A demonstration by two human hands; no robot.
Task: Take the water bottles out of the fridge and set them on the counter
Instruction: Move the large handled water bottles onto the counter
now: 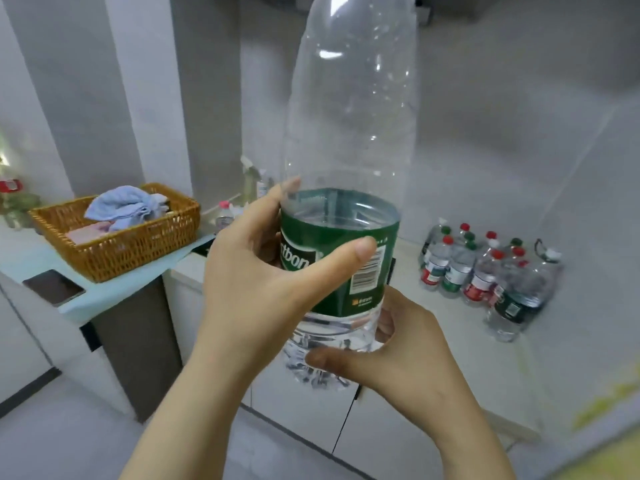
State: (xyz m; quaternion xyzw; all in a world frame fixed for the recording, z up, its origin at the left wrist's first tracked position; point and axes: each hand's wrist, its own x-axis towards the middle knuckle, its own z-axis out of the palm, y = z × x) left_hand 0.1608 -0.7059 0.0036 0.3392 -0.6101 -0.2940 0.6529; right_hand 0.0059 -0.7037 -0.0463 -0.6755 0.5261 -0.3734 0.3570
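Note:
A large clear water bottle (349, 133) with a green label is held upright close to the camera, about half full. My left hand (263, 282) grips it round the label, thumb across the front. My right hand (412, 348) grips its lower part from the right, thumb under the ribbed base. On the white counter (433, 334) at the right, against the wall, stand several small water bottles (485, 271) with red and green caps. The bottle's cap is out of frame at the top.
A wicker basket (121, 237) with blue cloths sits on a light-blue mat on a lower unit at the left, a dark phone (53, 287) beside it. A spray bottle (251, 180) and a small pink-capped bottle (223, 214) stand behind. White cabinet doors run below the counter.

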